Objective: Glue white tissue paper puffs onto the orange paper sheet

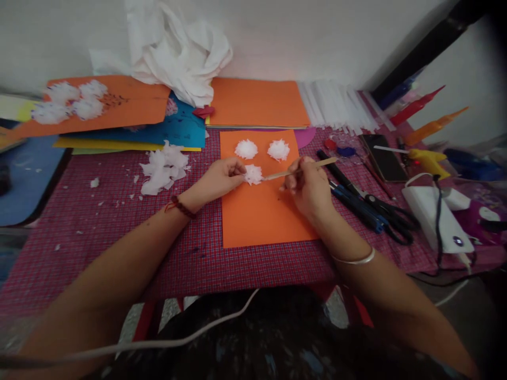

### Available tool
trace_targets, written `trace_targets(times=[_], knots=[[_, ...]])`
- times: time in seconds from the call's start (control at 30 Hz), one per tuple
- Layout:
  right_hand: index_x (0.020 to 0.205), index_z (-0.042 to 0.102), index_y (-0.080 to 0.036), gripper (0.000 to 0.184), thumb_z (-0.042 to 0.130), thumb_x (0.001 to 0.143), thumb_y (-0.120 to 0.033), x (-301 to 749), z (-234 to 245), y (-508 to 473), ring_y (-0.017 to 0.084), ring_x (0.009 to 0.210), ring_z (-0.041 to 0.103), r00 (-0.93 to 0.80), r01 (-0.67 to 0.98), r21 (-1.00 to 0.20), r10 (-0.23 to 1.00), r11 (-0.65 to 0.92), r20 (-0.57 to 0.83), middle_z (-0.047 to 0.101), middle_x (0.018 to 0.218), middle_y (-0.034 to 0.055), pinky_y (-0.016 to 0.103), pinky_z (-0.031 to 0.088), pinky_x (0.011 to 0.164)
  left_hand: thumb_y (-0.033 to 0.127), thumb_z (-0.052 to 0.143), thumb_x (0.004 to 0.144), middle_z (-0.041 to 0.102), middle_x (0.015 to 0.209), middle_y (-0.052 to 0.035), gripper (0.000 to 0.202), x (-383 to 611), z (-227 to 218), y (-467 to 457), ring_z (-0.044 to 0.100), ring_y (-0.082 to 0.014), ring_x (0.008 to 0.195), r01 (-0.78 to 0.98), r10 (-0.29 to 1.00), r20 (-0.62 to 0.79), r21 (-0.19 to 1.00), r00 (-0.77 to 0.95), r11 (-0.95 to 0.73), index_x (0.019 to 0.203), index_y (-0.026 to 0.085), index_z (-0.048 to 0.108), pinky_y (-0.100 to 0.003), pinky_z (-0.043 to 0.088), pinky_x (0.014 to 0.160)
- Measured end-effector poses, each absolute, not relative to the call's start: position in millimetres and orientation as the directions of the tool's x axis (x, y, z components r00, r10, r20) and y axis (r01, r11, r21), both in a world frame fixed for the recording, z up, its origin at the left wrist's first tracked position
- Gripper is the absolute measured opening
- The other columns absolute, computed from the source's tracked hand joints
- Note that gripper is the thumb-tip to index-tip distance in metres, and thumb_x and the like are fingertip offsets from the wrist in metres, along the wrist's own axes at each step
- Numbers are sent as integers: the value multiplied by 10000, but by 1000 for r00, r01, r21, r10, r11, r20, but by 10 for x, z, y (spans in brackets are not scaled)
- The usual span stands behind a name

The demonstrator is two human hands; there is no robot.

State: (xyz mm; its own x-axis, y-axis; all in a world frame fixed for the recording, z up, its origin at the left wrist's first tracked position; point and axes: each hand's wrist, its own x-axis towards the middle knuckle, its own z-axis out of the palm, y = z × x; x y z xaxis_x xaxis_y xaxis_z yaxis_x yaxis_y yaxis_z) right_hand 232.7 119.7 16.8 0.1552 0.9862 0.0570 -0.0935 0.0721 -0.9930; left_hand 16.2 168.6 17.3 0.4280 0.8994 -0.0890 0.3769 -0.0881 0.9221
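Three white puffs sit on orange paper.
The right hand pinches a stick at the lowest puff; the left hand touches it, can't tell if pinching. Probably fixing it down; next needs gentle pushing.

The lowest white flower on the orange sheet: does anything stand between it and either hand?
Nothing visible stands between the white flower and the left hand, which reaches its left edge. Toward the right hand, only the flat stick it holds spans the gap, its tip at the flower's right edge.
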Motion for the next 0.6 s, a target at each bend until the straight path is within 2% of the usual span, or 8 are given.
trace_targets(times=[0.1, 0.2, 0.27, 0.33, 0.4, 0.5, 0.53, 0.6], knots=[[748, 522, -253, 362, 606, 890, -575, 2317, 108, 1269, 89, 401, 339, 95, -202, -979, 994, -35, -55, 411, 476, -84, 266, 459, 479, 193, 573, 831, 593, 702, 9, 42, 157, 203, 1670, 490, -112, 613, 365, 896, -58, 923, 440, -120, 820, 178, 611, -248, 355, 559], [760, 532, -249, 343, 613, 898, -552, 2306, 98, 1262, 85, 409, 361, 62, -203, -978, 996, -48, -61, 432, 492, -81, 264, 463, 485, 286, 548, 897, 583, 688, 6, 177, -13, 309, 1771, 507, -129, 643, 411, 913, 68, 878, 402, -246, 757, 190, 596, -273, 401, 619], [766, 531, -249, 339, 596, 911, -548, 2301, 107, 1240, 86, 415, 374, 45, -172, -984, 997, -48, -56, 442, 504, -77, 270, 465, 487, 287, 570, 897, 640, 779, -17, 165, -241, 425, 1904, 561, -151, 749, 522, 928, 193, 781, 319, -342, 772, 191, 620, -290, 435, 716], [773, 535, -251, 339, 590, 911, -556, 2298, 116, 1224, 87, 418, 386, 32, -148, -987, 998, -55, -61, 452, 510, -74, 275, 467, 487, 226, 634, 837, 690, 910, -48, 62, -514, 551, 2048, 598, -181, 874, 681, 944, 243, 654, 224, -330, 827, 177, 671, -297, 441, 794], [776, 543, -250, 345, 601, 898, -568, 2297, 120, 1222, 86, 416, 389, 27, -145, -987, 997, -65, -70, 461, 510, -72, 274, 465, 480, 197, 707, 761, 702, 953, -50, 159, -769, 659, 2163, 588, -184, 866, 793, 966, 143, 553, 214, -257, 914, 153, 710, -285, 432, 778], [768, 559, -246, 348, 635, 869, -571, 2296, 121, 1228, 81, 410, 389, 26, -165, -983, 996, -81, -86, 476, 508, -68, 269, 461, 468, 198, 693, 784, 709, 1002, -34, 336, -1014, 759, 2237, 560, -147, 818, 843, 965, -23, 492, 262, -218, 1112, 129, 713, -256, 417, 738], [766, 564, -245, 348, 642, 865, -569, 2296, 120, 1230, 81, 410, 389, 27, -169, -982, 996, -83, -89, 480, 508, -66, 268, 457, 463, 189, 683, 790, 711, 980, -22, 333, -1055, 778, 2239, 553, -135, 805, 845, 957, -60, 487, 283, -219, 1115, 129, 714, -246, 414, 731], [766, 567, -244, 349, 645, 865, -570, 2295, 116, 1231, 83, 412, 390, 30, -167, -983, 996, -83, -89, 484, 508, -63, 267, 449, 455, 160, 669, 785, 693, 827, 6, 224, -1092, 813, 2224, 531, -113, 742, 860, 958, -96, 472, 272, -197, 998, 132, 732, -231, 405, 690]])
